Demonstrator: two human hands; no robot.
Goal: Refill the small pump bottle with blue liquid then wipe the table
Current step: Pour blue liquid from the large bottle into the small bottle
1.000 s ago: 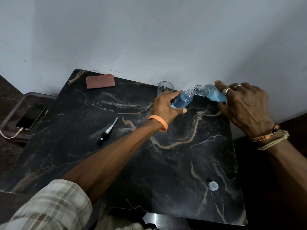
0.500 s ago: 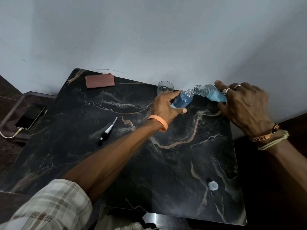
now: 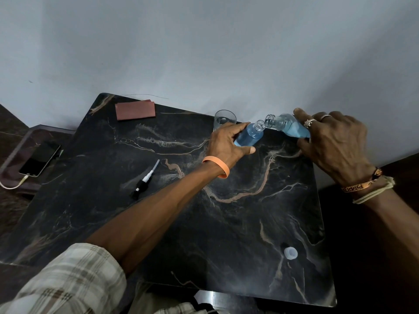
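surface: black marble table point(image 3: 226, 223) with tan veins running through it, takes up most of the lower frame
room: plain pale wall point(image 3: 204, 53) across the top half, the table's far edge is right up against it
writing: a woven orange band point(image 3: 356, 187) on the right wrist has lettering on it, way too small to read
small pump bottle point(image 3: 248, 137): upper middle of the frame, pump off, tilted, partly full of blue liquid
left hand point(image 3: 226, 143): fingers curled round the small bottle, thumb sticking out toward the right; orange wristband point(image 3: 216, 165) on that wrist
right hand point(image 3: 335, 141): fingers wrapped over a bigger bottle point(image 3: 288, 126) tipped on its side, its open neck right at the small bottle's mouth; 2 rings point(image 3: 308, 123) showing
pump head point(image 3: 145, 181): lying flat, left of centre, well apart from both bottles
cap point(image 3: 290, 253): white, lower right of the table
glass point(image 3: 223, 120): clear, just behind the left hand, which hides its lower part
cloth point(image 3: 135, 109): reddish-brown, folded, upper left corner of the table
phone point(image 3: 39, 159): far left on a lower ledge, cable point(image 3: 13, 185) plugged in
in the way: left forearm and plaid sleeve point(image 3: 68, 279) cut across the lower left
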